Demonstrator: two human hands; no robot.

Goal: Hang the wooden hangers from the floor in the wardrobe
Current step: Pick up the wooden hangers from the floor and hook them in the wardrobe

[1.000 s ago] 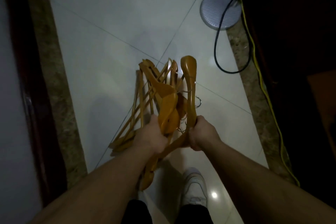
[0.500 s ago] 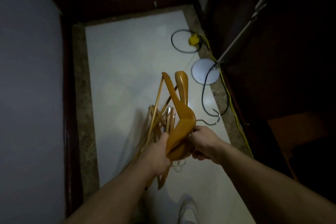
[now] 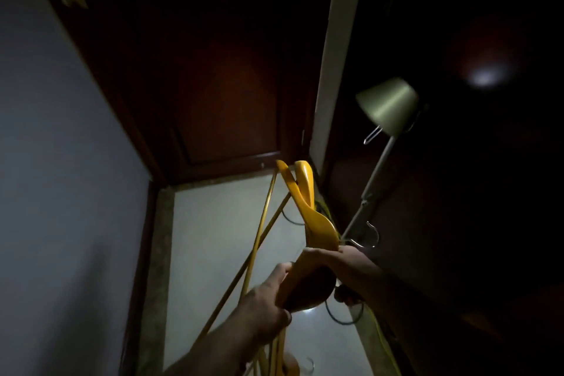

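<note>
A bundle of orange-yellow wooden hangers is held up in front of me, their broad shoulders pointing up and thin bars slanting down to the left. My left hand grips the lower part of the bundle. My right hand grips the top hangers near their necks, where a metal hook sticks out to the right. More hangers dangle below my left hand at the frame's bottom. The wardrobe interior on the right is too dark to make out.
A floor lamp with a grey-green shade and slanted pole stands right of the hangers. A dark wooden door closes the far end. A pale wall runs along the left. Cables lie on the white tiled floor.
The hangers have been lifted off the floor and raised higher. My view has tilted up from the floor toward the door and lamp. Both hands keep their hold.
</note>
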